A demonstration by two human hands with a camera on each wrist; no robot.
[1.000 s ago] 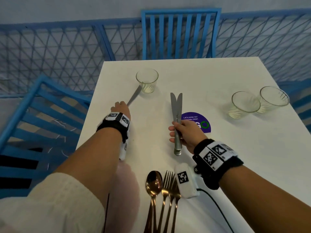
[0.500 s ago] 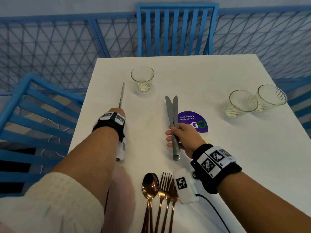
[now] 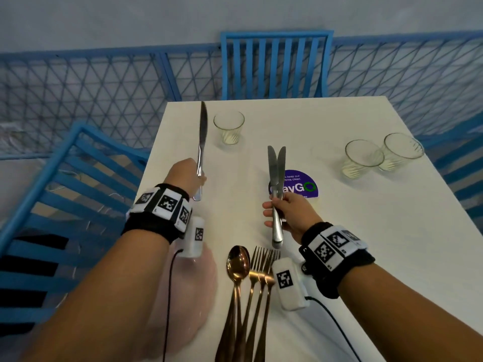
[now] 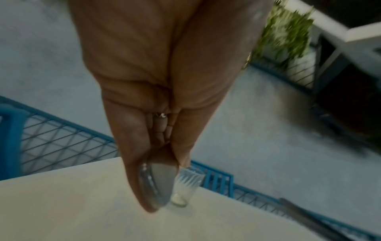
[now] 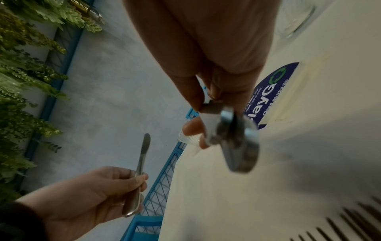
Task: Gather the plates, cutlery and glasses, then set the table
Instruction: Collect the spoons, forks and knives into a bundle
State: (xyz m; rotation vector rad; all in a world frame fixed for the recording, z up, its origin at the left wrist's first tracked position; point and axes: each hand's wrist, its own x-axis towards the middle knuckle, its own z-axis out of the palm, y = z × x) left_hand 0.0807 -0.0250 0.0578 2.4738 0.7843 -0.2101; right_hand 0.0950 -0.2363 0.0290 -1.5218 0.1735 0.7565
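My left hand (image 3: 189, 176) grips a single steel knife (image 3: 202, 142) by its handle, blade pointing away, raised above the left side of the white table (image 3: 339, 231). In the right wrist view the same knife (image 5: 142, 163) sits in the left hand (image 5: 115, 187). My right hand (image 3: 287, 212) holds two steel knives (image 3: 275, 178) together, blades forming a narrow V over the table's middle. Their handle ends (image 5: 237, 146) show blurred in the right wrist view. One glass (image 3: 229, 127) stands at the far left; two glasses (image 3: 363, 158) stand at the right.
A copper spoon (image 3: 237, 265) and several copper forks (image 3: 262, 267) lie at the near edge. A purple round sticker (image 3: 300, 185) is on the table. Blue chairs stand at the far side (image 3: 274, 64) and the left (image 3: 65, 192), with blue mesh fencing behind.
My left hand has lifted its knife off the table and swung the blade from pointing toward the glass to pointing straight away. The right hand and its two knives stay about where they were.
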